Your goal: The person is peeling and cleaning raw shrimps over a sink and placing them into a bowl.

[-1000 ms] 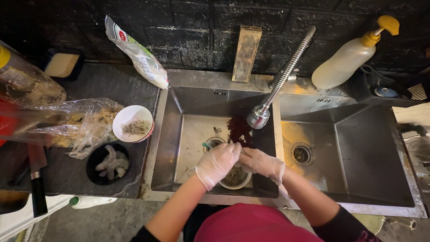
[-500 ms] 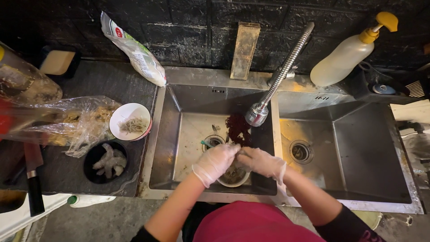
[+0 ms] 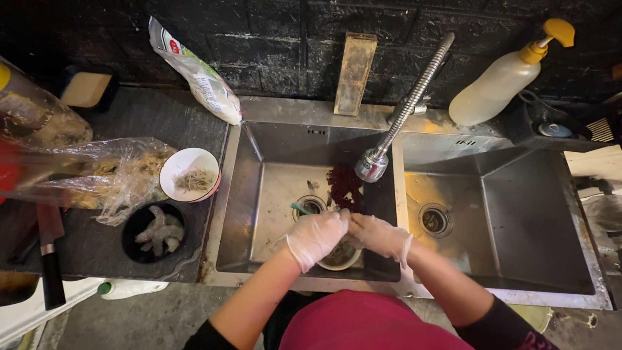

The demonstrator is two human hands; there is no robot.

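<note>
dark counter (image 3: pixel 194 129) around a steel double sink (image 3: pixel 259 194). nearest, left hand (image 3: pixel 315 236) and right hand (image 3: pixel 379 234), gloved, fingertips pinched together on something too small to tell, directly above a bowl (image 3: pixel 338 256) in the left basin; beyond, faucet head (image 3: pixel 370 165).

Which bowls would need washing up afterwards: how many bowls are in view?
3. A white bowl and a black bowl sit on the counter left of the sink; a third bowl is in the left basin, partly hidden under the gloved hands.
</note>
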